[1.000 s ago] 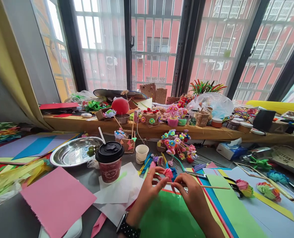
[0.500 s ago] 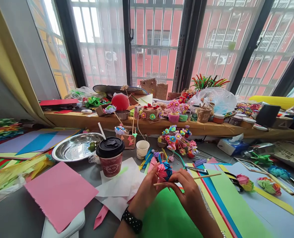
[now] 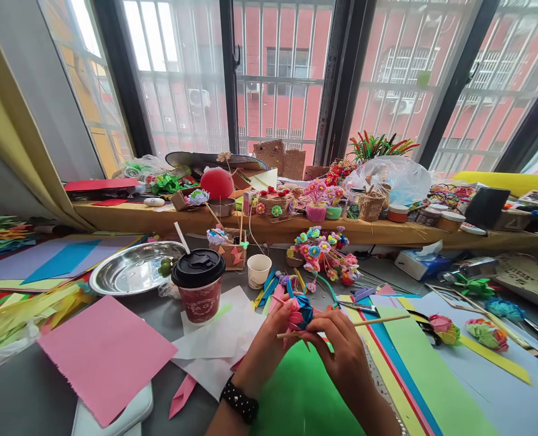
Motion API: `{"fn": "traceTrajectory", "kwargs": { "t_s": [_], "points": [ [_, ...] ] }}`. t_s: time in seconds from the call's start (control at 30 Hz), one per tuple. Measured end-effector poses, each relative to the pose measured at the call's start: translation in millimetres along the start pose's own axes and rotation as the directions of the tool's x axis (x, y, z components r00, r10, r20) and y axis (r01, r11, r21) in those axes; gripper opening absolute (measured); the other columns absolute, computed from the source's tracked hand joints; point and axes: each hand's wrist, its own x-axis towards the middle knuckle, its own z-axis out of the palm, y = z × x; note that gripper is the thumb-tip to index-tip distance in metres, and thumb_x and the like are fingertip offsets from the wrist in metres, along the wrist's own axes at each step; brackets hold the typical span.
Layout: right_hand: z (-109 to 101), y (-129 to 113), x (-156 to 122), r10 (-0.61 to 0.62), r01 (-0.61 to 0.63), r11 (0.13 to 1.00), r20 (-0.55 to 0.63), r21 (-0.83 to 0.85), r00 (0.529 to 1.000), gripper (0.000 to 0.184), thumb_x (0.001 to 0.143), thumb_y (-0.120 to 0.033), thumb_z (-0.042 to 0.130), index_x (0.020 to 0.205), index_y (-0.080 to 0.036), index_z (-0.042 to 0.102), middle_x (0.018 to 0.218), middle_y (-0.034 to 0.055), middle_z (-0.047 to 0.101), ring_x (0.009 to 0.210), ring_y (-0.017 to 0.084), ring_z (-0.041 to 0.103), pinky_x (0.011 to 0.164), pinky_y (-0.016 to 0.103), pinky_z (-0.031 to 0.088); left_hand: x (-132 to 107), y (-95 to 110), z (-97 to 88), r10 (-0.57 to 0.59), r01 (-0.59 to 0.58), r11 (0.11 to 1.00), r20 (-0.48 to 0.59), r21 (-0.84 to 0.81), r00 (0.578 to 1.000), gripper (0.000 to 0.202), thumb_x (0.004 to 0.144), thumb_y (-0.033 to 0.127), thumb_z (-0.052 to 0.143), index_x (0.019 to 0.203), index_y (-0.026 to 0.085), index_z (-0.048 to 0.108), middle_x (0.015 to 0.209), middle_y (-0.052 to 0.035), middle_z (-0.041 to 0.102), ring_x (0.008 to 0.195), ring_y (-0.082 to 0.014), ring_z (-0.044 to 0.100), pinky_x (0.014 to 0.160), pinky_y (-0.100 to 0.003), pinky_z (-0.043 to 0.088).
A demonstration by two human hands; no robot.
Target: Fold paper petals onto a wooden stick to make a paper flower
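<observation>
Between my two hands is a folded paper flower [image 3: 301, 310] in pink and blue, with pointed petals. My left hand [image 3: 272, 324] is closed on its pink side. My right hand [image 3: 339, 336] pinches its lower right edge and also holds a thin wooden stick [image 3: 383, 320]. The stick runs sideways under the flower, its left end showing below my left fingers and its right end past my right hand. My palms and some fingertips are hidden. Under my hands is a shiny green surface [image 3: 305, 387].
A lidded coffee cup [image 3: 200, 293], a white paper cup [image 3: 259, 271] and a steel plate [image 3: 109, 284] stand on the left. A pink paper square [image 3: 108, 357] lies nearer. Coloured sheets [image 3: 423, 357] and finished paper flowers [image 3: 486, 333] lie to the right. Crafts crowd the sill [image 3: 269, 227].
Both hands still hold the flower and stick. The flower is turned slightly, with more blue showing, and the right fingers have shifted a little on it. The view has moved slightly.
</observation>
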Motion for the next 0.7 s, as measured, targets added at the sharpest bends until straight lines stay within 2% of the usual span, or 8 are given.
{"fn": "traceTrajectory", "kwargs": {
  "t_s": [0.1,0.37,0.7],
  "points": [
    [0.5,-2.3,0.4,-0.005,0.005,1.000,-0.037,-0.008,0.999,0.006,0.081,-0.023,0.050,0.078,-0.021,0.054,0.071,0.0017,0.061,0.071,0.016,0.057,0.069,0.030,0.044,0.3,0.2,0.9,-0.045,0.046,0.998,0.039,-0.047,0.998,0.029,0.072,0.033,0.059,0.097,0.019,0.052,0.071,0.0022,0.051,0.058,-0.0058,0.046,0.055,-0.018,0.040],
    [2.2,-5.2,0.6,0.019,-0.018,1.000,-0.047,0.020,0.999,0.007,0.083,-0.022,0.048,0.077,-0.021,0.053,0.071,0.0027,0.059,0.072,0.018,0.055,0.069,0.032,0.044,0.5,1.4,2.8,-0.060,0.062,0.998,0.074,-0.025,0.995,0.028,0.075,0.035,0.055,0.097,0.019,0.050,0.077,0.0026,0.052,0.059,-0.0050,0.047,0.057,-0.018,0.039],
    [4.0,1.8,-1.2,0.021,-0.021,1.000,0.003,0.019,1.000,0.002,0.081,-0.023,0.052,0.079,-0.021,0.053,0.073,0.0029,0.059,0.075,0.018,0.056,0.067,0.030,0.045,-3.1,7.3,6.4,-0.005,0.008,1.000,0.145,-0.015,0.989,0.024,0.080,0.030,0.050,0.101,0.019,0.052,0.088,-0.0034,0.061,0.077,-0.0106,0.056,0.069,-0.021,0.041]
  ]
}}
